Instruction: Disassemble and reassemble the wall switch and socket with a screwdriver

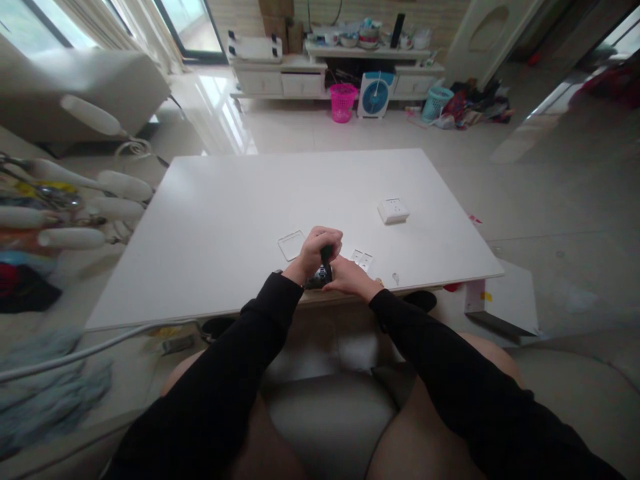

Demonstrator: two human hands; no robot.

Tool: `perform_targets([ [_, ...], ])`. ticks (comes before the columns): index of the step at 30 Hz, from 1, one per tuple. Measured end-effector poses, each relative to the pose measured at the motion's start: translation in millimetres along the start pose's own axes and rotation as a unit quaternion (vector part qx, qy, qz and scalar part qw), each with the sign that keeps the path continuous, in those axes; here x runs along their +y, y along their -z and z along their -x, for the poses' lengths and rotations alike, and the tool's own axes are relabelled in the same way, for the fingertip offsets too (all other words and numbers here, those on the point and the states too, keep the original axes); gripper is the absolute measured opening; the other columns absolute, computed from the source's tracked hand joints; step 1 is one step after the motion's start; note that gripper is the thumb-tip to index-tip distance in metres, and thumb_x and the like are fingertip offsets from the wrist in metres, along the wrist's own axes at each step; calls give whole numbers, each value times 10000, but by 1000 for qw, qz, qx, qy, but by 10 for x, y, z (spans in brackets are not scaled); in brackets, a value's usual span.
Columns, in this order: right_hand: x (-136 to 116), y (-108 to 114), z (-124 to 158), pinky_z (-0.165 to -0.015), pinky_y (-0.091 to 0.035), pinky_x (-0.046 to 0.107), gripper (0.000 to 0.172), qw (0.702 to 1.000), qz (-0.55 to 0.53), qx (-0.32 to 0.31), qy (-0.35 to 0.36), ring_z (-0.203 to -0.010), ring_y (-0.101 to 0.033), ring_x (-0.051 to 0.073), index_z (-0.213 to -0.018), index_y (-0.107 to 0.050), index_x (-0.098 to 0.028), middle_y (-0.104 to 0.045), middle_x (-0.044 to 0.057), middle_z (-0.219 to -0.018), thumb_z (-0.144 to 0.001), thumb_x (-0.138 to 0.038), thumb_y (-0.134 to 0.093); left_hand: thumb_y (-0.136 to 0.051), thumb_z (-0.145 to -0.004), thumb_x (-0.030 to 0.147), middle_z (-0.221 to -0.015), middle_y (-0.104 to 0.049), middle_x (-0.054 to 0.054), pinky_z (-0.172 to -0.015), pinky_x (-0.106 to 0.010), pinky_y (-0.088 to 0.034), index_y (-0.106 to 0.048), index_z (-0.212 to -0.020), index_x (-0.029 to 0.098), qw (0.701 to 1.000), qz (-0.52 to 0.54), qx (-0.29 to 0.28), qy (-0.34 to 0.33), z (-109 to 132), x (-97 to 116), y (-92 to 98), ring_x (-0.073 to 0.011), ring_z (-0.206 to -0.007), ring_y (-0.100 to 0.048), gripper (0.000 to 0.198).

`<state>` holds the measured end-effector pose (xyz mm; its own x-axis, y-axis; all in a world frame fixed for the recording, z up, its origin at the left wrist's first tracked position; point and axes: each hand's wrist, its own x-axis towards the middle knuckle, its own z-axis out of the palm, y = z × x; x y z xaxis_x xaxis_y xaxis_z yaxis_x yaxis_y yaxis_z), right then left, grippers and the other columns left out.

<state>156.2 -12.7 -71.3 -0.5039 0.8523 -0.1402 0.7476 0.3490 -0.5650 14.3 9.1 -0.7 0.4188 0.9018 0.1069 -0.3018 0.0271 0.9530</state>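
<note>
My left hand [320,245] is closed in a fist around an upright black-handled tool [326,255], shaped like a screwdriver; its tip is hidden. Beneath it, at the table's near edge, lies a small dark part with metallic bits [318,274]. My right hand [349,276] is closed low against the tool and this part, and what its fingers pinch is mostly covered. Just beyond the right hand is a white socket faceplate [363,258]. A thin white rectangular frame [291,245] lies beyond my left wrist. Farther right sits a white socket box [393,211].
The white table [235,207] spans the view before me. A small pale item [395,278] lies near its front edge on the right. At left stands a lamp with white arms [120,208]. Across the floor are a pink basket [343,105] and a blue-and-white fan [375,95].
</note>
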Motion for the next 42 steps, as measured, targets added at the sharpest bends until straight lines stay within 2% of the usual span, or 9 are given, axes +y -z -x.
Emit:
perform_targets([
  [3,-9,8,-1,-879,-537,339,598,1000,-1,0,0,-1076,-694,278,-1221,-662,-187,-692,92,-1175,-708,-289,-952,-628,-743,453,-448,-412,5,-460,-286,-247,-529,-460,201,999,9,-35,22,-26,25,64,-100,-421,-370,392],
  [10,47,-20,-21,-950,-536,378,719,1000,8,-12,10,-1164,-665,292,-1340,-611,-184,-628,127,-1332,-721,-327,-948,-703,-756,408,-559,-583,1,-530,-255,-392,-548,-604,204,994,-23,111,-8,8,15,-39,-109,-522,-531,298],
  [17,34,-23,-20,-892,-549,385,677,999,37,-12,-13,-1063,-702,300,-1278,-646,-148,-664,150,-1273,-717,-370,-954,-585,-787,348,-493,-499,-3,-506,-278,-330,-520,-502,209,988,-59,136,-40,75,19,-128,-104,-485,-442,323],
  [22,15,-9,-10,-852,-547,334,525,1000,12,-5,13,-1063,-704,289,-1169,-705,-190,-702,102,-1173,-720,-307,-949,-568,-713,340,-445,-449,-12,-505,-302,-308,-497,-456,222,999,-35,35,-13,35,31,-60,-123,-469,-405,291],
  [27,41,-42,-6,-838,-562,353,629,1000,0,11,-4,-1066,-708,314,-1257,-674,-189,-713,108,-1186,-709,-317,-955,-589,-683,344,-440,-451,-21,-500,-315,-283,-506,-445,222,994,-28,-99,41,4,71,9,-128,-456,-391,280],
  [30,46,-40,-13,-857,-566,355,573,1000,7,-3,-2,-1067,-708,309,-1206,-694,-181,-710,115,-1196,-715,-319,-953,-599,-729,352,-487,-500,-23,-534,-304,-335,-535,-465,209,998,-50,-18,19,8,72,-32,-124,-500,-439,307],
  [33,38,-26,-21,-914,-566,380,672,1000,20,-1,-2,-1132,-690,314,-1277,-659,-179,-667,133,-1312,-698,-334,-963,-632,-818,436,-536,-548,-20,-564,-284,-381,-597,-519,196,989,-81,122,-11,26,55,-112,-119,-548,-486,385],
  [35,30,-19,-24,-917,-569,393,703,1000,28,-4,-4,-1137,-691,321,-1304,-644,-177,-650,144,-1341,-700,-347,-960,-627,-866,514,-536,-545,-10,-557,-276,-383,-610,-547,196,982,-88,168,-19,45,44,-163,-113,-542,-485,451],
  [42,0,-3,-23,-866,-572,365,533,999,41,-23,-17,-1079,-725,347,-1189,-716,-159,-737,142,-1179,-747,-365,-931,-593,-862,492,-456,-463,1,-544,-289,-345,-536,-468,196,990,-86,106,-19,100,55,-251,-108,-493,-443,496],
])
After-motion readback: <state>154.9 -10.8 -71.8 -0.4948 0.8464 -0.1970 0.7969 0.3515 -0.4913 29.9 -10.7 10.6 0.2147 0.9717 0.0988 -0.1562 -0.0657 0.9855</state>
